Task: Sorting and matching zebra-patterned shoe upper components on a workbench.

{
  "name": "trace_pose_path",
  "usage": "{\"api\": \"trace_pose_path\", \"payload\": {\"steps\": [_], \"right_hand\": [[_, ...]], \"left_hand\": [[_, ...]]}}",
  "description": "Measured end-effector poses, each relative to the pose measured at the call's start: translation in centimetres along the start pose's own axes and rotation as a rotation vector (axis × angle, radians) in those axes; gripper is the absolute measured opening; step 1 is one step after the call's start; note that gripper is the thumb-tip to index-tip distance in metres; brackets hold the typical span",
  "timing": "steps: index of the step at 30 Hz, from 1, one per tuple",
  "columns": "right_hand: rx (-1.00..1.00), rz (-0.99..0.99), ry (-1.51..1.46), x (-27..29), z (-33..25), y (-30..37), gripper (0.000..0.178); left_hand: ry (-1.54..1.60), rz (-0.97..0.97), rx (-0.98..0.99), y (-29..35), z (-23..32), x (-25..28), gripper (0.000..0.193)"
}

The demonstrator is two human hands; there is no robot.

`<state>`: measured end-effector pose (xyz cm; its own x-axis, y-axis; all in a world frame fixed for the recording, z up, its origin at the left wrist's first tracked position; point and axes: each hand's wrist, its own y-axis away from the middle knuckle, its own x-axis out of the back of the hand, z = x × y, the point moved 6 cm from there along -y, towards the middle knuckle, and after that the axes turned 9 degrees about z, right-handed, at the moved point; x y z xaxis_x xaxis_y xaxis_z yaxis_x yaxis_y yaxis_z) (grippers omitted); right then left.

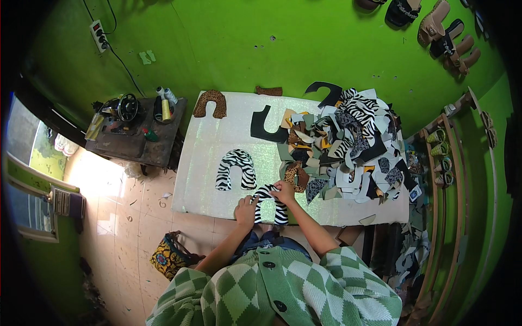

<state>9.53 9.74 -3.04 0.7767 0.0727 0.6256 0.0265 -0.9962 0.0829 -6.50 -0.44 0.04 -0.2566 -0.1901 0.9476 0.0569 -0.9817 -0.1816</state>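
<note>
A zebra-print U-shaped piece of material (265, 194) lies at the near edge of the table, its two legs pointing toward me. My right hand (284, 192) pinches it at the upper right of the curve. At its left side, the bent fingers of my left hand (246, 210) grip the edge. Farther up and to the left, a second zebra-print arch (235, 163) rests flat, apart from both hands. Just beyond my right hand is a leopard-print scrap (295, 175) at the border of the heap.
A large heap of mixed offcuts (348, 146) covers the right of the white table (198, 163). A leopard-print arch (210, 103) and a black cut piece (265, 126) lie toward the back. Left stands a sewing machine (126, 107); right, a wooden rack (432, 212) with sandals.
</note>
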Motion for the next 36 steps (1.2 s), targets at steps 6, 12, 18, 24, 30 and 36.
{"api": "trace_pose_path", "payload": {"steps": [6,12,18,24,30,36], "right_hand": [[0.000,-0.024,-0.010,-0.2,0.6,-0.4,0.043],[0.068,-0.116,-0.036,0.5,0.2,-0.3,0.041],[0.047,-0.055,-0.010,3.1,-0.9,1.5,0.031],[-0.030,0.088,-0.123,3.1,0.9,2.6,0.025],[-0.103,0.146,-0.085,3.0,1.5,2.2,0.028],[-0.226,0.125,0.144,3.4,-0.6,2.7,0.031]], "left_hand": [[-0.079,-0.008,-0.033,-0.4,0.8,0.3,0.040],[-0.125,-0.049,-0.024,-0.9,1.2,0.4,0.038],[-0.130,0.053,-0.090,-0.6,1.6,0.3,0.035],[-0.154,0.119,-0.151,-0.6,2.4,0.4,0.034],[-0.144,0.093,-0.147,-1.0,2.6,0.5,0.035],[-0.134,0.075,-0.160,-0.7,2.5,0.2,0.045]]}}
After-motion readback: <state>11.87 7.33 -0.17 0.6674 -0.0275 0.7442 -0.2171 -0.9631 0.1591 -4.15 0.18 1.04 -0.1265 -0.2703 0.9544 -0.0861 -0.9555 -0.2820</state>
